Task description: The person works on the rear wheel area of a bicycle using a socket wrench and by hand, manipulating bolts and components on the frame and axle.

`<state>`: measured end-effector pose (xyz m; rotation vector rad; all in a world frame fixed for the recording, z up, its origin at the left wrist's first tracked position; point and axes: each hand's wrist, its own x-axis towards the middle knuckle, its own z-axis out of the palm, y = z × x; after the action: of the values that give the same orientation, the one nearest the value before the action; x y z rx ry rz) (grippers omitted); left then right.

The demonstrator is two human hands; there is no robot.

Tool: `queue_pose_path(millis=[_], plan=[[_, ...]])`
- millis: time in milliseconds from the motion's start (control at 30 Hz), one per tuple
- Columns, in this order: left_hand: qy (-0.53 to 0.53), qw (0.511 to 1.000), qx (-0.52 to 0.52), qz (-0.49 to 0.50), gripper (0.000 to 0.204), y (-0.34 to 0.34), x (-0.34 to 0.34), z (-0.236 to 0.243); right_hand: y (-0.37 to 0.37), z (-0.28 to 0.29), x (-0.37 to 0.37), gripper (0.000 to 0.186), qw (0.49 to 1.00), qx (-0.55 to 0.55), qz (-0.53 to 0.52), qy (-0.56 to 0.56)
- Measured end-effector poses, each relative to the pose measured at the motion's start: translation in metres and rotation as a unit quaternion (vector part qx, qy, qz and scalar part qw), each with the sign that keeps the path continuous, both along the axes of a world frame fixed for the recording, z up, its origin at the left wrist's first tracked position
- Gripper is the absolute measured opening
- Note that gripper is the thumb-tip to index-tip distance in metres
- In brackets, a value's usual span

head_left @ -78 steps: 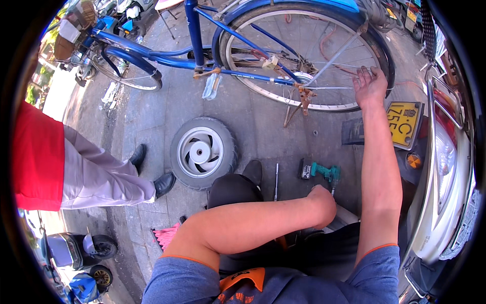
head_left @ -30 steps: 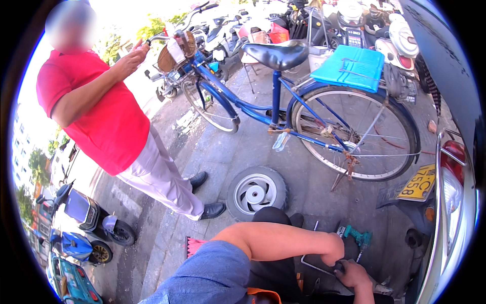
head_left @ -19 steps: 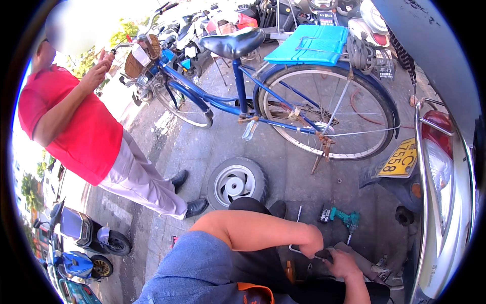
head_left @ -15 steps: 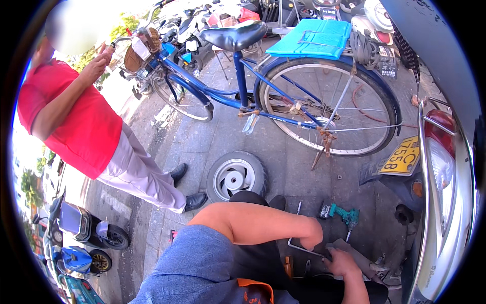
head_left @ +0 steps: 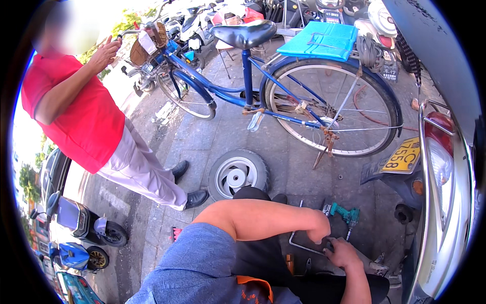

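Note:
My left arm reaches across my knees, and its hand (head_left: 320, 232) is bent downward with its fingers hidden. Touching or nearly touching it, my right hand (head_left: 344, 254) is closed, fingers curled round something small and dark that I cannot make out. At those fingers ends a bent metal rod (head_left: 306, 248), like a crank-shaped wrench, lying low over the ground. Just beyond my hands lies a teal cordless drill (head_left: 346, 214) with a long bit. A grey pipe-like part, probably an exhaust, shows partly behind my right hand.
A small spoked wheel with tyre (head_left: 260, 167) lies flat ahead of my knee. Beyond it stands a blue bicycle (head_left: 248, 76). A scooter's rear (head_left: 439, 202) with a yellow plate (head_left: 402, 156) rises close at right. A person in red (head_left: 86, 111) stands at left near parked scooters (head_left: 83, 223).
My two hands have come closer together, the right one moving slightly upward and the left slightly right. The standing person has raised a hand, fingers now spread. The view has shifted a little.

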<state>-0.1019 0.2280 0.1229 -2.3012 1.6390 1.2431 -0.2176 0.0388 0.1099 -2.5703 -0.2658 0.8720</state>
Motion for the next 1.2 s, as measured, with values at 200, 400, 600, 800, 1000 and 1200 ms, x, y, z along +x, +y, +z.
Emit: queue_pose_path(millis=[200,400,600,800,1000,1200], plan=[[-0.028,0.999,-0.004,0.036,0.048,0.011,-0.001,0.011,-0.003,-0.009,-0.004,0.056,1.0,0.003,-0.005,-0.01],[-0.017,1.0,-0.001,-0.005,0.045,0.011,-0.015,-0.003,-0.013,-0.022,-0.008,0.059,1.0,0.01,-0.001,0.0],[-0.019,1.0,0.006,-0.017,0.043,0.005,-0.018,-0.001,-0.015,-0.021,-0.011,0.059,1.0,0.002,-0.018,0.022],[-0.022,1.0,0.004,-0.018,0.041,-0.003,-0.018,0.011,-0.009,-0.017,-0.006,0.057,1.0,0.0,-0.026,0.016],[-0.019,1.0,0.006,-0.02,0.04,0.003,-0.019,0.007,-0.019,-0.024,-0.015,0.058,1.0,-0.011,0.01,-0.014],[-0.015,0.999,0.013,-0.031,0.04,0.007,-0.024,0.003,-0.016,-0.022,-0.026,0.057,1.0,-0.008,0.008,0.007]])
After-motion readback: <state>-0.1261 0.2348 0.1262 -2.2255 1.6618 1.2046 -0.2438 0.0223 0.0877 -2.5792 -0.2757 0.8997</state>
